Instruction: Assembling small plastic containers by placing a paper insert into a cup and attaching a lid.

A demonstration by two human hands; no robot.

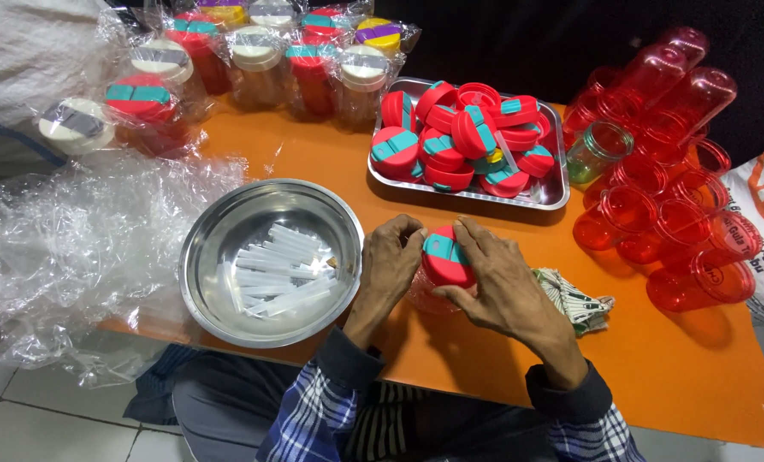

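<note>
A clear red plastic cup (426, 295) lies between my hands on the orange table (681, 359), capped by a red lid with a teal flap (446, 254). My left hand (390, 261) grips the cup's side. My right hand (495, 278) presses on the lid from above and the right. Just left of my hands stands a round steel bowl (219, 231) holding several clear plastic straws (278, 267). Behind my hands a rectangular steel tray (553, 192) is piled with several red-and-teal lids (459, 137).
Several empty red cups (664, 171) lie stacked at the right, with a small glass jar (594, 152) among them. Wrapped capped cups (254, 60) line the back. Crumpled clear plastic film (65, 248) spreads at the left. A folded cloth (580, 301) lies by my right wrist.
</note>
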